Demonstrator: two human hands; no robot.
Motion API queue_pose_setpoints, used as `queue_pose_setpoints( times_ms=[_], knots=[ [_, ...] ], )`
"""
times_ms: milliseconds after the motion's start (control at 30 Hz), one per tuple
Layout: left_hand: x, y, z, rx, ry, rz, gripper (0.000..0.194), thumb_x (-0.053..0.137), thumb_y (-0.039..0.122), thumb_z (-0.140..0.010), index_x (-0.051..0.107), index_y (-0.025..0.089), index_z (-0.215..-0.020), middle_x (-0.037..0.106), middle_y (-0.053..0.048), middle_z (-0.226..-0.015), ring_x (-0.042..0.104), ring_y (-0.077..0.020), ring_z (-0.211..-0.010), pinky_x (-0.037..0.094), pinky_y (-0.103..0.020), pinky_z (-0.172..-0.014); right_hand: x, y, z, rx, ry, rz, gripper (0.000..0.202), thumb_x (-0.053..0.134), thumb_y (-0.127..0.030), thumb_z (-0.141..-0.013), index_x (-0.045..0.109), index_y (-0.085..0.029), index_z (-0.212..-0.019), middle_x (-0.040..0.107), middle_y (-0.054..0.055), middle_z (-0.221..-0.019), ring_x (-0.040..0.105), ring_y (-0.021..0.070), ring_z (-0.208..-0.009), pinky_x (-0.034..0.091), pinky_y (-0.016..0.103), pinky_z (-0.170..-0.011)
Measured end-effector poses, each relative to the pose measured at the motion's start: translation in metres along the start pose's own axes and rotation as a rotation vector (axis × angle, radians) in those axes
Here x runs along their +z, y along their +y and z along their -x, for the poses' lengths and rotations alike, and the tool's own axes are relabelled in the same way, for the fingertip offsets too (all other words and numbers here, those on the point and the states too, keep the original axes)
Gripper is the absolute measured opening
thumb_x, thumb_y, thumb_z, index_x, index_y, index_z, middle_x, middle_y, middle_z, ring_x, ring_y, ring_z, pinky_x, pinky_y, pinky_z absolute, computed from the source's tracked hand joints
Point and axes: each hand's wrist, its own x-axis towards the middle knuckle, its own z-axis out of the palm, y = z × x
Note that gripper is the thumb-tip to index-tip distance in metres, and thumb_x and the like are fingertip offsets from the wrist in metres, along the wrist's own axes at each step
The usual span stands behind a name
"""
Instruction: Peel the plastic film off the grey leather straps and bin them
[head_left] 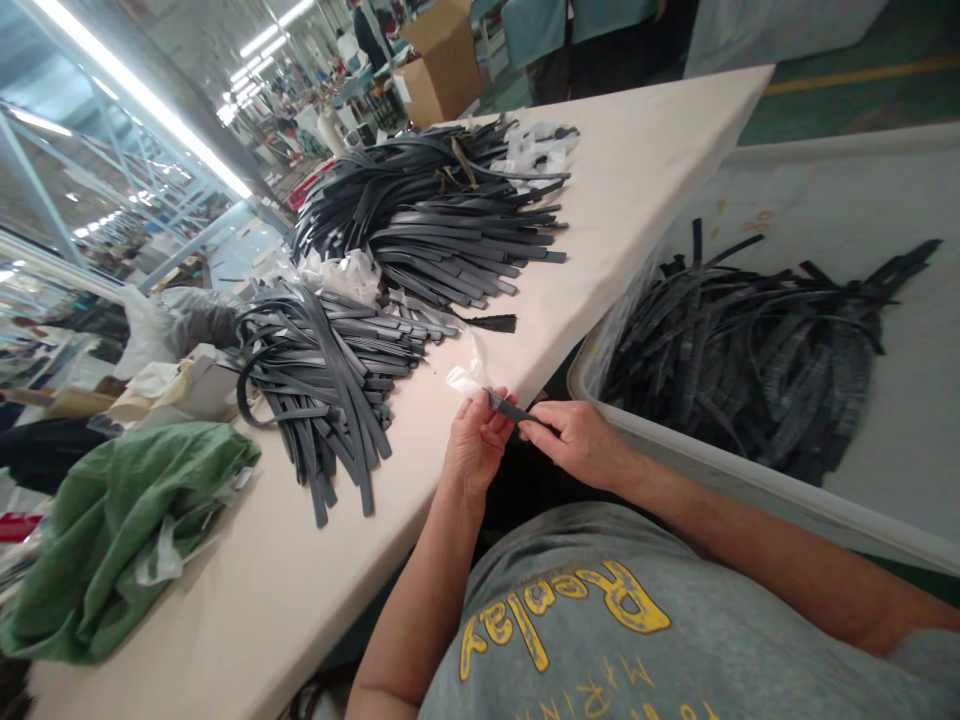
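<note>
Between my two hands runs a dark grey strap (513,409), held just over the table's near edge. My left hand (478,437) pinches its far end, where a piece of white plastic (468,376) shows beyond the fingertips. The fingers of my right hand (576,440) are closed round the other end, which is partly hidden. A pile of loose grey straps (337,370) lies on the table to the left, and a larger strap pile (450,225) lies behind it. A short black strip (491,323) rests on the tabletop beyond my left hand.
To the right stands a white bin (795,500) holding a heap of dark strips (757,370). A crumpled green cloth (127,520) covers the table's left end. Clear plastic bags (341,275) lie among the straps. A cardboard box (439,70) and other people are farther back.
</note>
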Motion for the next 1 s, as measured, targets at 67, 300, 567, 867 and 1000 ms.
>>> queue_pose_setpoints(
  times_ms=[67, 300, 567, 867, 1000],
  knots=[
    [-0.005, -0.008, 0.002, 0.024, -0.021, -0.054, 0.032, 0.082, 0.039, -0.068, 0.062, 0.018, -0.081, 0.071, -0.003, -0.082, 0.069, -0.0176, -0.081, 0.051, -0.027, -0.071, 0.002, -0.001, 0.002, 0.018, -0.021, -0.045, 0.034, 0.044, -0.034, -0.096, 0.062, -0.019, -0.072, 0.065, 0.003, -0.068, 0.057, 0.0169, -0.066, 0.040, 0.029, -0.062],
    [-0.036, -0.009, 0.005, 0.080, 0.127, -0.006, 0.042, 0.089, 0.041, -0.055, 0.065, 0.018, -0.081, 0.070, -0.001, -0.078, 0.065, -0.0126, -0.068, 0.048, -0.025, -0.069, -0.004, 0.019, 0.056, 0.152, -0.348, -0.187, 0.030, 0.048, -0.038, -0.095, 0.067, -0.019, -0.082, 0.070, 0.003, -0.076, 0.063, 0.0160, -0.062, 0.045, 0.026, -0.060],
    [-0.041, -0.051, 0.042, -0.040, -0.158, -0.060, 0.034, 0.084, 0.038, -0.067, 0.075, 0.013, -0.086, 0.070, -0.006, -0.077, 0.061, -0.0133, -0.063, 0.049, -0.026, -0.062, 0.014, 0.008, 0.052, 0.207, -0.293, -0.259, 0.037, 0.040, -0.039, -0.098, 0.065, -0.018, -0.082, 0.068, 0.003, -0.075, 0.063, 0.0152, -0.057, 0.048, 0.027, -0.058],
    [-0.069, -0.042, 0.059, 0.072, -0.010, -0.110, 0.026, 0.083, 0.036, -0.067, 0.079, 0.016, -0.084, 0.074, -0.009, -0.088, 0.067, -0.0190, -0.084, 0.052, -0.029, -0.082, 0.017, 0.024, 0.079, 0.113, -0.492, -0.147, 0.037, 0.036, -0.034, -0.098, 0.065, -0.019, -0.081, 0.069, 0.005, -0.074, 0.064, 0.0176, -0.064, 0.048, 0.028, -0.063],
    [-0.062, -0.048, 0.075, 0.034, -0.179, -0.213, 0.020, 0.077, 0.034, -0.074, 0.078, 0.018, -0.085, 0.070, -0.006, -0.073, 0.062, -0.0198, -0.069, 0.050, -0.032, -0.071, 0.025, 0.010, 0.063, 0.052, -0.437, -0.145, 0.040, 0.036, -0.041, -0.100, 0.063, -0.018, -0.080, 0.067, 0.005, -0.074, 0.063, 0.0181, -0.069, 0.047, 0.029, -0.067]
  ],
)
